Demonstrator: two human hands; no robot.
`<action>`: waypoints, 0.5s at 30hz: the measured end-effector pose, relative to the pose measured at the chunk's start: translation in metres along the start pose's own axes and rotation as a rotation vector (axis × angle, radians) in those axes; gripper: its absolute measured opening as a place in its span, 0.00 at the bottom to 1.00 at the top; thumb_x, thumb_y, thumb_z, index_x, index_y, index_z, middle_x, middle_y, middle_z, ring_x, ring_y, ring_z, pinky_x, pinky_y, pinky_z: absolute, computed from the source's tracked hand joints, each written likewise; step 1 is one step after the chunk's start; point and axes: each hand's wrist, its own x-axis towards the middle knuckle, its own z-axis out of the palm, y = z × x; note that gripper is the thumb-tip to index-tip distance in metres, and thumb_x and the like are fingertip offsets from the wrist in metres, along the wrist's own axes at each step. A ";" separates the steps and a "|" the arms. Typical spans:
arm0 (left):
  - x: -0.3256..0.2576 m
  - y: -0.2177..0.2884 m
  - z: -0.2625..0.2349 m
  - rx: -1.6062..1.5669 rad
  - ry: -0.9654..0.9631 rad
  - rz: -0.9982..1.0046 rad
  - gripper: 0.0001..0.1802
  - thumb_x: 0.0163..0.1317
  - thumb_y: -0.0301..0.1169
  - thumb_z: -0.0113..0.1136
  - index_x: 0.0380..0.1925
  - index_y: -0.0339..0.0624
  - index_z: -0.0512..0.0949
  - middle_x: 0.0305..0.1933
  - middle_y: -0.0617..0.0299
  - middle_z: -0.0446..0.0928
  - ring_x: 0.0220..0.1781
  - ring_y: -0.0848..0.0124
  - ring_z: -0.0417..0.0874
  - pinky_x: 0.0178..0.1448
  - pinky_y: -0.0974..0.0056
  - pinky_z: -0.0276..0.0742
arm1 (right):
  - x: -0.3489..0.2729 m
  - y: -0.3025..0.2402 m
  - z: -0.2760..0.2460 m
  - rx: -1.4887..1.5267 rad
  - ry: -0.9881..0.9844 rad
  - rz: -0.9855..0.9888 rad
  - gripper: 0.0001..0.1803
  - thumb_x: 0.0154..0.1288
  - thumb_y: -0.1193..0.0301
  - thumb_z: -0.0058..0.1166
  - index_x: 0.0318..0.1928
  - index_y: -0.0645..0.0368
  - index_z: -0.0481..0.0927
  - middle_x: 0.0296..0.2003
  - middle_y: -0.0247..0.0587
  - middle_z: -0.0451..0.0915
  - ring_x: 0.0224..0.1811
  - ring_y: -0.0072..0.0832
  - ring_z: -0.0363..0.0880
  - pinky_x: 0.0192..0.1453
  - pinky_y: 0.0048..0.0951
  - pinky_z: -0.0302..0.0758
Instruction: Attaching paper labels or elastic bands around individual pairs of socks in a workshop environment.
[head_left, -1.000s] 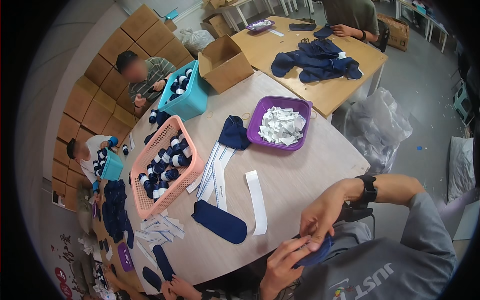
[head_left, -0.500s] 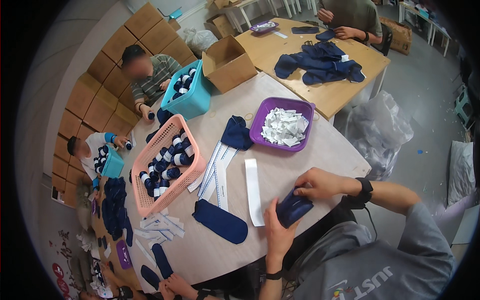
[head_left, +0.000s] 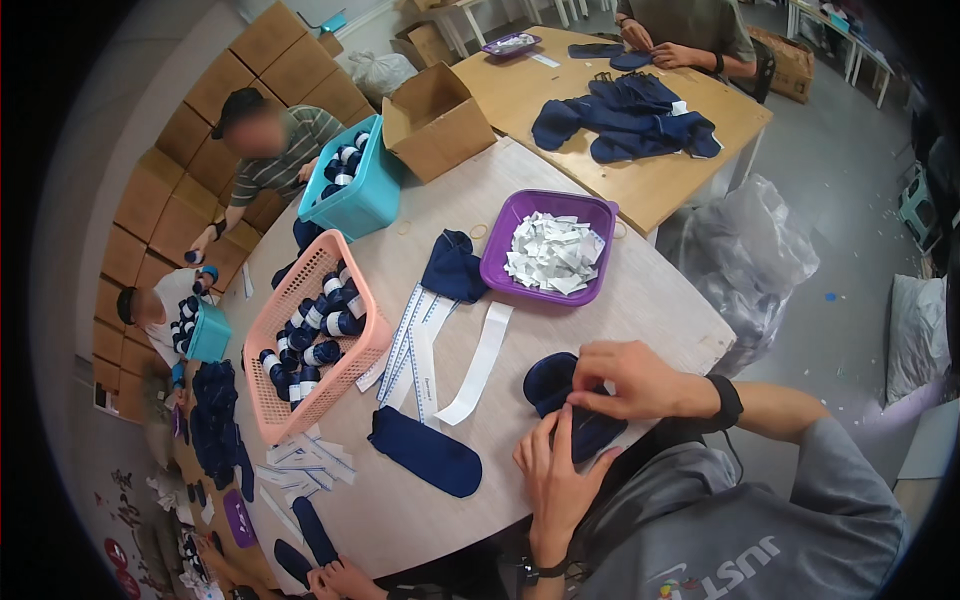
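Note:
Near the table's front right edge, a navy sock [head_left: 598, 436] lies partly folded over under both my hands. My right hand [head_left: 640, 382] pinches its fold from above with bent fingers. My left hand [head_left: 562, 475] grips the lower side, thumb and fingers to either side of the fabric. Part of the sock is hidden beneath the fingers. To the left lies a flat navy sock [head_left: 425, 452]. A blank white paper strip [head_left: 478, 365] curls on the table just beyond, next to printed paper bands [head_left: 418, 350].
A purple basin [head_left: 493, 277] of white labels, a pink basket [head_left: 375, 345] and a turquoise bin [head_left: 370, 205] of rolled socks stand farther off. A folded navy sock [head_left: 454, 267] lies beside the basin. Co-workers' hands [head_left: 340, 580] handle socks at lower left. A plastic bag [head_left: 750, 260] stands right of the table.
The sock in my hands has gone from a compact bundle to a more spread, folded shape. The white strip has shifted left and curled. The view has shifted slightly.

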 end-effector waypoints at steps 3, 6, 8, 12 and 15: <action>0.006 -0.002 0.006 0.062 -0.044 0.031 0.35 0.54 0.46 0.79 0.58 0.39 0.80 0.58 0.52 0.76 0.61 0.53 0.74 0.66 0.48 0.65 | -0.008 0.006 0.002 0.041 -0.234 -0.036 0.14 0.68 0.57 0.64 0.39 0.55 0.82 0.36 0.38 0.79 0.40 0.42 0.82 0.38 0.42 0.78; 0.002 -0.005 0.006 0.001 -0.067 0.031 0.29 0.57 0.43 0.77 0.54 0.39 0.82 0.57 0.54 0.78 0.59 0.54 0.76 0.65 0.48 0.65 | -0.021 -0.002 -0.009 -0.036 -0.329 -0.041 0.25 0.66 0.48 0.64 0.50 0.55 0.82 0.44 0.41 0.80 0.49 0.43 0.82 0.44 0.43 0.81; -0.002 -0.004 0.003 -0.097 -0.041 0.023 0.25 0.58 0.39 0.76 0.53 0.39 0.82 0.53 0.55 0.80 0.55 0.54 0.78 0.64 0.50 0.66 | -0.034 -0.004 -0.015 -0.042 -0.346 -0.027 0.29 0.64 0.46 0.66 0.53 0.54 0.80 0.47 0.41 0.79 0.52 0.43 0.82 0.45 0.44 0.81; -0.005 -0.006 0.006 -0.189 -0.017 -0.029 0.23 0.60 0.35 0.74 0.53 0.39 0.81 0.49 0.55 0.82 0.52 0.53 0.79 0.59 0.53 0.71 | -0.045 -0.003 -0.009 -0.028 -0.379 0.037 0.33 0.63 0.46 0.68 0.59 0.53 0.78 0.50 0.41 0.78 0.55 0.42 0.81 0.46 0.46 0.81; -0.005 -0.008 0.007 -0.312 -0.042 -0.115 0.21 0.62 0.32 0.73 0.54 0.38 0.81 0.46 0.54 0.83 0.47 0.55 0.81 0.51 0.57 0.75 | -0.051 -0.003 -0.007 0.012 -0.377 0.122 0.29 0.64 0.48 0.68 0.56 0.55 0.80 0.49 0.41 0.78 0.52 0.42 0.82 0.44 0.45 0.80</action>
